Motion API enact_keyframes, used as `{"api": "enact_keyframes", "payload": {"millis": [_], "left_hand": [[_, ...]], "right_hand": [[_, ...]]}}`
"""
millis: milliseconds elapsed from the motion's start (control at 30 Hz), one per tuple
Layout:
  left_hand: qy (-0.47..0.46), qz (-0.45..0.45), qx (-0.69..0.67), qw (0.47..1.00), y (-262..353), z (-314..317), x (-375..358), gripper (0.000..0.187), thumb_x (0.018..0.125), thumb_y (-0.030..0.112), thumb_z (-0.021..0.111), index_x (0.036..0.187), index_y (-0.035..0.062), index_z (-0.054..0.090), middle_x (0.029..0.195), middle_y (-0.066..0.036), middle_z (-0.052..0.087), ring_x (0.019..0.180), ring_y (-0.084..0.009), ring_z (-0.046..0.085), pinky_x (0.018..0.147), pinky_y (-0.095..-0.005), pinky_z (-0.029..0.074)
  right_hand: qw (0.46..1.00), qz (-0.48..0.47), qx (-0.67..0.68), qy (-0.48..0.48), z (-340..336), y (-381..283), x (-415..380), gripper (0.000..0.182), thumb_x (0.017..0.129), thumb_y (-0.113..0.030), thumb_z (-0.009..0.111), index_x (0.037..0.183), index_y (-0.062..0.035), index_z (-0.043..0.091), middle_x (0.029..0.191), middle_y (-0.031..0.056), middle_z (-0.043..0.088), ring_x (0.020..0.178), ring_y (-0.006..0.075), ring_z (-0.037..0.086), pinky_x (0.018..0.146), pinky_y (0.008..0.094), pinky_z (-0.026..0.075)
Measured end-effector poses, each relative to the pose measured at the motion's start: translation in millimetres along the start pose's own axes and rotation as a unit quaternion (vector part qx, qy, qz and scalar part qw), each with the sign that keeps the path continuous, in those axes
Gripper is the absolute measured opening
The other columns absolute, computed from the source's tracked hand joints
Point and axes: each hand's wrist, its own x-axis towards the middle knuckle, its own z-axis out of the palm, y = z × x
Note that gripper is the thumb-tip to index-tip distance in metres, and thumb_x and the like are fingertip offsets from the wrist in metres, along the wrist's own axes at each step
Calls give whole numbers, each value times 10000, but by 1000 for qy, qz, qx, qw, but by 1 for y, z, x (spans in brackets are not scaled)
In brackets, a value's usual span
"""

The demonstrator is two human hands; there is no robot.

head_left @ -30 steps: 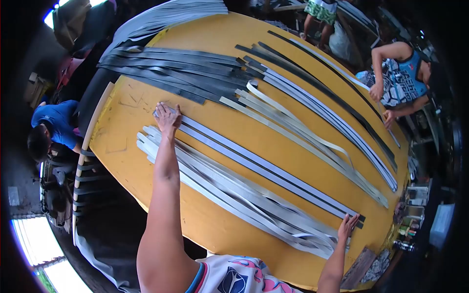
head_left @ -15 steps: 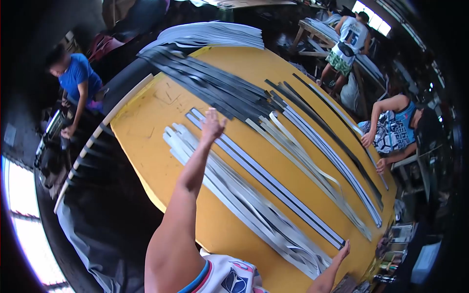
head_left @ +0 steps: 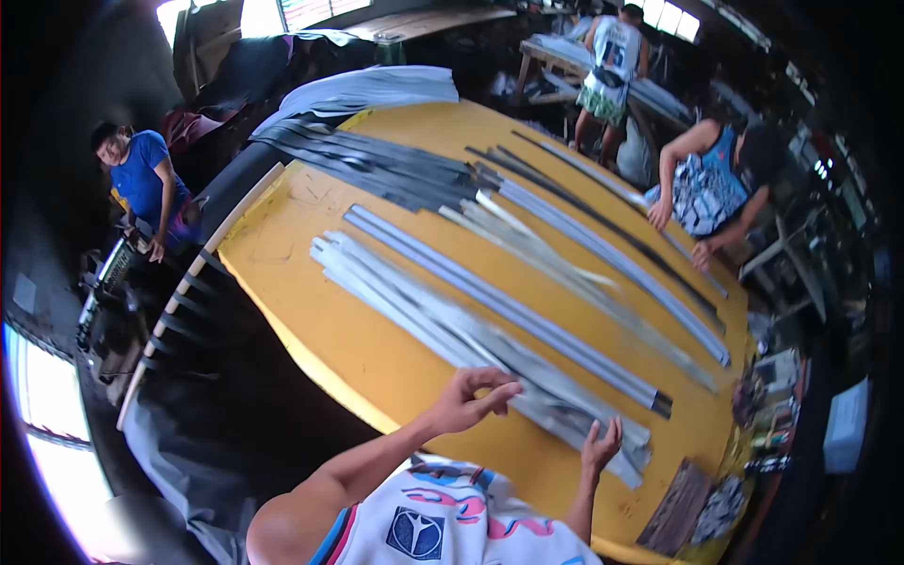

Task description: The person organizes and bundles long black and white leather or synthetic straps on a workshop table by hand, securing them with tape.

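My left hand (head_left: 474,399) is over the near edge of a bundle of long pale grey strips (head_left: 414,306). Its fingers are bent, with a gap between thumb and forefinger and nothing visible in them. At the right end of the same bundle, my right hand (head_left: 603,444) has its fingers apart, overlapping the strips in this view. Just beyond the bundle lie straight lilac-grey strips (head_left: 499,299) with dark right ends. Farther over are cream strips (head_left: 546,256), a second set of grey strips (head_left: 612,268) and a fan of black strips (head_left: 377,165).
All this lies on a yellow table (head_left: 282,221). White sheets (head_left: 367,89) are heaped at its far end. Black material (head_left: 235,358) hangs along the left edge. One person (head_left: 711,188) works at the right side; others stand left and at the back. A dark board (head_left: 676,504) lies front right.
My left hand has come back from the far ends of the lilac-grey strips to near my body. My right hand has moved left and nearer, from those strips to the pale bundle.
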Motion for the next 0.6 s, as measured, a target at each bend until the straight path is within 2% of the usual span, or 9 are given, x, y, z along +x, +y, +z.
{"api": "enact_keyframes", "payload": {"millis": [33,67,100,167,300,400,433,500,600], "left_hand": [[-63,0,-7,998,45,18,-5,270,944,265,702,926,-4,715,788,-103,694,678,-191,658,659,-330,507],[-159,177,-75,968,72,37,-3,261,925,263,727,889,5,717,741,-84,684,594,-192,607,595,-325,479],[-246,346,-143,894,95,60,3,256,906,261,752,853,13,720,694,-65,674,510,-193,555,531,-320,451],[-372,404,-211,809,150,115,2,353,913,400,722,815,60,723,574,-29,543,457,-211,482,490,-348,371],[-497,365,-278,737,152,194,-4,432,930,462,671,812,46,663,579,57,514,514,-146,558,457,-294,382],[-597,220,-412,652,142,250,-16,444,870,488,723,850,48,668,570,20,502,453,-182,584,388,-295,399],[-550,301,-467,624,129,280,-22,452,872,489,720,838,43,654,589,5,519,474,-200,591,391,-302,408],[-496,366,-528,585,115,311,-29,460,874,490,717,826,39,640,608,-9,535,496,-218,599,394,-308,417],[-498,356,-505,608,95,333,-8,468,896,482,699,772,41,603,644,-67,576,488,-261,587,390,-320,418]], "right_hand": [[1000,-12,-9,26,0,-15,-14,342,912,-215,663,1128,47,627,1273,258,596,1166,434,569,1010,489,443],[999,-9,12,35,0,-25,-29,340,909,-221,667,1130,34,632,1245,236,608,1147,415,574,1008,487,442],[999,-5,32,43,1,-33,-43,338,905,-228,671,1132,20,638,1216,214,620,1127,396,579,1006,485,440],[999,10,45,17,-10,-46,-76,316,908,-218,669,1117,17,640,1193,208,625,1111,391,582,988,483,445],[996,10,83,12,-26,-45,-82,253,914,-190,663,1074,5,647,1125,189,642,1062,376,593,931,476,460],[996,49,64,38,-42,-17,-108,229,918,-188,661,1066,-13,650,1094,174,646,1051,361,590,916,472,460],[994,62,67,54,-43,1,-118,226,922,-194,659,1067,-21,649,1088,170,645,1049,358,587,909,474,459],[994,93,14,53,-68,8,-126,210,933,-184,643,1075,-30,638,1085,162,639,1056,354,576,905,480,453],[990,111,-36,81,-81,37,-147,208,932,-176,633,1088,-39,626,1110,150,623,1074,349,564,900,481,447]]}}
